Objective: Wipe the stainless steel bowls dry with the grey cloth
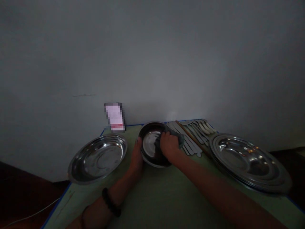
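A round metal bowl is tilted toward me at the middle of the table. My left hand grips its left side, the thumb up along the rim. In my right hand is a bunched dark grey-green cloth, which the fingers press against the right inner wall of the bowl. The bowl's lower right part is partly hidden by that hand.
A wide metal basin stands at the left, stacked metal plates at the right. Several pieces of cutlery and a brown stick lie behind. A phone leans on the wall behind the green table.
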### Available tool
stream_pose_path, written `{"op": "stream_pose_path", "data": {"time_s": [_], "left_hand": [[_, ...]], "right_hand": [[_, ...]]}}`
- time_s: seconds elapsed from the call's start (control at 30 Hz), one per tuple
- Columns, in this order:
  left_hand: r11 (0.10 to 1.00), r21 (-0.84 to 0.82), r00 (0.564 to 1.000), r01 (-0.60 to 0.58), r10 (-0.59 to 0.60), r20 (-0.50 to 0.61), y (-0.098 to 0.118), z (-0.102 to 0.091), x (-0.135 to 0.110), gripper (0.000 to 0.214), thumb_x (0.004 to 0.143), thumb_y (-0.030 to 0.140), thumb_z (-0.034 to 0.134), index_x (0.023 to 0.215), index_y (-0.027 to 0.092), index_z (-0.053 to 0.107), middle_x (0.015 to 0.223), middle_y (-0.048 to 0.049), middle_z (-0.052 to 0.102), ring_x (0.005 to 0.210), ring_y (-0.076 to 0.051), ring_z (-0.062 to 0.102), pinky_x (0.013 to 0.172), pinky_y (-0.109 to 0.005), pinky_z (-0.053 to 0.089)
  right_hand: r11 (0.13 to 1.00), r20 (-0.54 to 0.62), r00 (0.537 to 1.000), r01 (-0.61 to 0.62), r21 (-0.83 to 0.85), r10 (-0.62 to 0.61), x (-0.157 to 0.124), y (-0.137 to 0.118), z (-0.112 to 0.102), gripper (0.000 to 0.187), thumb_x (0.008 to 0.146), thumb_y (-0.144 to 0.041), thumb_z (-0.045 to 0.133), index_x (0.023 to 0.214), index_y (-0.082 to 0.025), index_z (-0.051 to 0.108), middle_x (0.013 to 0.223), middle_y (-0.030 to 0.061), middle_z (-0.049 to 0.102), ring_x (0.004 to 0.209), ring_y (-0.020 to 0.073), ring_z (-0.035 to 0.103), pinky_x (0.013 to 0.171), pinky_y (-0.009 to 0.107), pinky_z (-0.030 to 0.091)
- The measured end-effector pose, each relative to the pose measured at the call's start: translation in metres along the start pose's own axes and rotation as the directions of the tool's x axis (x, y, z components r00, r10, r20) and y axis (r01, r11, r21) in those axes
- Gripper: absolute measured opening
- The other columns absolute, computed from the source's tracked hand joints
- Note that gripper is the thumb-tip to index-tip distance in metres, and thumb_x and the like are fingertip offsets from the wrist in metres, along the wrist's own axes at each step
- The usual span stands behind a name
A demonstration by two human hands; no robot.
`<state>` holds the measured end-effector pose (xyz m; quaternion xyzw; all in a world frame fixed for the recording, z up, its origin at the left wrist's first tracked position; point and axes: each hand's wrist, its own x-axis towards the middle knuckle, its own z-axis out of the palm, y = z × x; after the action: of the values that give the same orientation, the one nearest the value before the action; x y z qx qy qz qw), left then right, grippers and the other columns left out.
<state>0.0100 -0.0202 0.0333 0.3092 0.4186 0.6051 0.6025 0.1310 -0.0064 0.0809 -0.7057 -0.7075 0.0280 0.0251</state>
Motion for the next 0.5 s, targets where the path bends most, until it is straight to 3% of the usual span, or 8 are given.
{"op": "stream_pose_path", "data": {"time_s": [0.13,0.3,0.5], "left_hand": [[0.989,-0.071,0.991,0.129,-0.131,-0.022,0.009,0.008,-0.003,0.042,0.092,0.044,0.047,0.115,0.015,0.067,0.118,-0.0114,0.071,0.122,-0.025,0.058,0.109,-0.04,0.039],[0.967,-0.152,0.979,0.204,-0.206,0.001,0.011,0.008,0.002,0.043,0.092,0.044,0.046,0.115,0.015,0.068,0.111,-0.0111,0.074,0.123,-0.025,0.057,0.112,-0.039,0.035],[0.96,-0.191,0.978,0.204,-0.209,-0.003,0.012,0.009,0.003,0.05,0.096,0.046,0.036,0.116,0.012,0.066,0.103,-0.0102,0.076,0.123,-0.022,0.057,0.113,-0.034,0.032]], "right_hand": [[0.994,-0.09,0.996,0.022,0.105,-0.012,0.014,-0.017,0.007,0.037,0.095,-0.011,0.025,0.124,-0.008,0.048,0.121,0.0241,0.059,0.1,0.0245,0.068,0.077,0.035,0.053],[0.965,-0.039,0.987,0.16,0.206,-0.155,0.025,-0.031,0.01,0.034,0.094,-0.021,0.034,0.122,-0.007,0.047,0.117,0.0229,0.062,0.101,0.0281,0.067,0.079,0.039,0.053],[0.85,0.083,0.871,0.445,0.281,-0.484,0.011,-0.028,0.006,0.038,0.089,-0.021,0.047,0.125,-0.01,0.051,0.126,0.0176,0.061,0.109,0.0234,0.063,0.088,0.034,0.051]]}}
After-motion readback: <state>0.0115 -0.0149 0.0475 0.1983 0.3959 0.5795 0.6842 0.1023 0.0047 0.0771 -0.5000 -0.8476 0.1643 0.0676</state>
